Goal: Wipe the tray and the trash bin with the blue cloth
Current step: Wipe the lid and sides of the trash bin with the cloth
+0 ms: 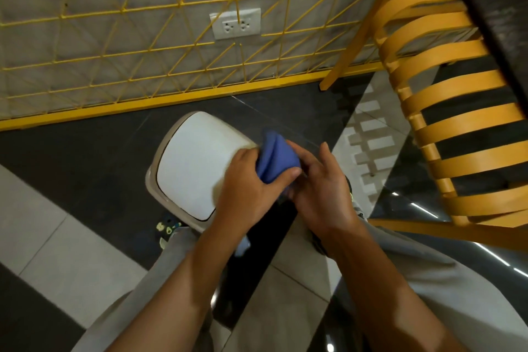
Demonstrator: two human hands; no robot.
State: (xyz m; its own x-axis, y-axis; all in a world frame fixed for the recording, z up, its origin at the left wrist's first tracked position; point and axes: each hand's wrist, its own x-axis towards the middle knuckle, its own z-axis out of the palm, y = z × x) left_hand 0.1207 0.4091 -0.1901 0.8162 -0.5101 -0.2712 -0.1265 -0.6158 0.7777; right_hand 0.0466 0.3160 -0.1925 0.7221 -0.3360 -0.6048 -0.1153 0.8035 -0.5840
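Blue cloth of soft, bunched fabric (275, 158) is held between both hands, over the right edge of a beige plastic trash bin with a flat white lid (188, 163) that stands on the dark floor. The left hand (245, 191) grips the bunch, thumb across it, and the right hand (323, 183) clasps its other side. The cloth looks light and limp, so it is probably best gathered into a pad in one palm.

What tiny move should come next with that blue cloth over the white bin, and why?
Probably press the blue cloth flat onto the white lid of the trash bin and start a stroke. The left hand and right hand both hold it bunched at the lid's right edge, seemingly not yet spread for wiping.
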